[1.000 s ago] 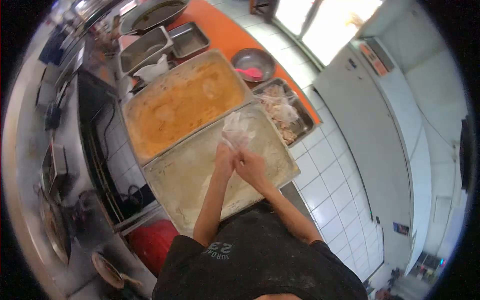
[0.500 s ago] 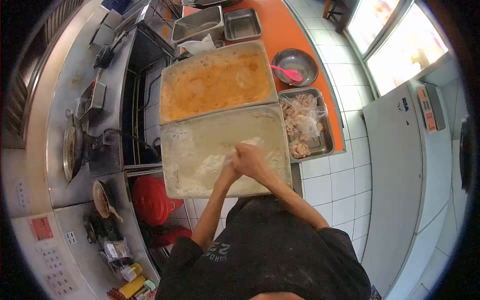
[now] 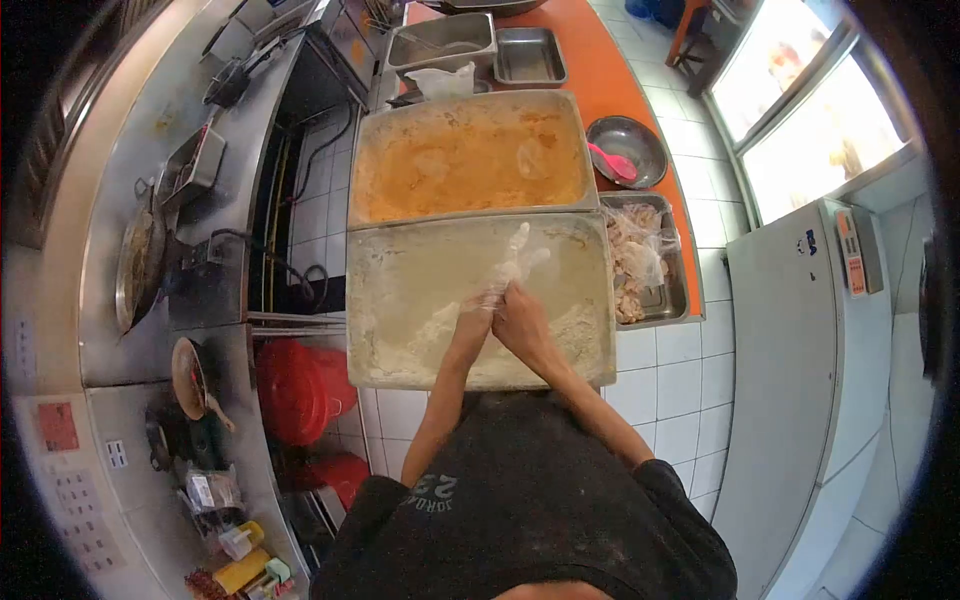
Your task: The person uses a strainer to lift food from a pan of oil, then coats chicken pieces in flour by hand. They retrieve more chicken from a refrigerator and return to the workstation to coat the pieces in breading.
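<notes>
Both hands have risen from the flour since half a second ago: left hand [image 3: 473,322] and right hand [image 3: 520,318] touch, fingers curled, pinching one clear plastic glove [image 3: 514,258] that sticks up beyond them over one flour tray [image 3: 400,290]. Past it sits one batter tray [image 3: 470,160]; rightward, one chicken tray [image 3: 672,300] on the worktop [image 3: 600,70].

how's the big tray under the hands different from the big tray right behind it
The near large steel tray holds pale, dry-looking flour heaped unevenly; the far large steel tray holds a smooth orange wet-looking mixture spread flat. Both of the person's hands, left hand and right hand, are over the near tray with a thin clear plastic glove; nothing is over the far tray. Both trays are rectangular, similar in size, and sit edge to edge.
</notes>
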{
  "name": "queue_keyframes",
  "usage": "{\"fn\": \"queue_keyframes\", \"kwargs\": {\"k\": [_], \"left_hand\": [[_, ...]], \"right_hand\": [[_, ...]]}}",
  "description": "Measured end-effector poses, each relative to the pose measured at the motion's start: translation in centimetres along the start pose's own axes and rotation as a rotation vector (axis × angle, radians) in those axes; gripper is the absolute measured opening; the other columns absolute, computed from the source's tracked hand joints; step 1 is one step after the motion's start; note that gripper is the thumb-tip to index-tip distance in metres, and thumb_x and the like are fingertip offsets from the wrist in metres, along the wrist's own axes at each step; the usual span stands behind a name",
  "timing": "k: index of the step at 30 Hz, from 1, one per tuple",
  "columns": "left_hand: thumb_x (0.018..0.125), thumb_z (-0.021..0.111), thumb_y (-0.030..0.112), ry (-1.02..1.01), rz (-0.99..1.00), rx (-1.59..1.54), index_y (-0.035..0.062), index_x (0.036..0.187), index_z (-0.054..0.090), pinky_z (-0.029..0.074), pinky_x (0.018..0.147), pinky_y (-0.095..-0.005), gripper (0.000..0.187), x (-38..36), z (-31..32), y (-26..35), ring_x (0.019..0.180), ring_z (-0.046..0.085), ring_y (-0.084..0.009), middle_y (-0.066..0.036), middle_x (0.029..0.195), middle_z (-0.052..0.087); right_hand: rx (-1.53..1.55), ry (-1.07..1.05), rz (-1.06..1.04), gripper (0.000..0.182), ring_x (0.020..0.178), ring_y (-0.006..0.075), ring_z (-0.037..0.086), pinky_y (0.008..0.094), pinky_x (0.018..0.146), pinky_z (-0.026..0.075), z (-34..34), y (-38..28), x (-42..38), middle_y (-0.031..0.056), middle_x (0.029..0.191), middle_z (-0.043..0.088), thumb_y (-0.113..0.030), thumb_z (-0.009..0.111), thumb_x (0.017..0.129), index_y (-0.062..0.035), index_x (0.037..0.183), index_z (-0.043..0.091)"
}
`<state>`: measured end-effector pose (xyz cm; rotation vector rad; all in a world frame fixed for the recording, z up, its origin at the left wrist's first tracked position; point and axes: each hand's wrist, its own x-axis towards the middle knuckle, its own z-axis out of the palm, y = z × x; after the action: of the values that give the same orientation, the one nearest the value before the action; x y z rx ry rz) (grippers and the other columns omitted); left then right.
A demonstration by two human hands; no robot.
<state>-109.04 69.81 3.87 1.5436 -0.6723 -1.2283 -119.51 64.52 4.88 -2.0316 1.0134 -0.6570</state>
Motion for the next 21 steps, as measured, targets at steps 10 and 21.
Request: {"fn": "queue_keyframes", "kwargs": {"k": [10, 21], "left_hand": [[0.092, 0.033, 0.058, -0.382, -0.027, -0.583, 0.0092, 0.144, 0.02, 0.033, 0.103, -0.0383, 0.073, 1.6, -1.6, 0.0, 0.13, 0.032, -0.0243, -0.01, 0.145, 0.028], [0.094, 0.044, 0.042, 0.036, -0.009, -0.737, 0.0028, 0.116, 0.054, 0.045, 0.092, -0.0374, 0.046, 2.6, -4.9, -2.1, 0.102, 0.058, -0.0237, -0.011, 0.111, 0.059]], "right_hand": [[0.094, 0.061, 0.055, 0.01, 0.066, 0.0365, 0.055, 0.0415, 0.058, 0.042, 2.0, -2.8, -2.7, 0.0201, 0.074, 0.055, -0.004, 0.06, 0.074, 0.0008, 0.078, 0.052], [0.06, 0.188, 0.218, 0.011, 0.064, 0.0123, 0.051, 0.0282, 0.061, 0.043, -11.8, 2.4, 0.3, 0.0026, 0.069, 0.057, -0.012, 0.066, 0.078, -0.004, 0.079, 0.058]]}}
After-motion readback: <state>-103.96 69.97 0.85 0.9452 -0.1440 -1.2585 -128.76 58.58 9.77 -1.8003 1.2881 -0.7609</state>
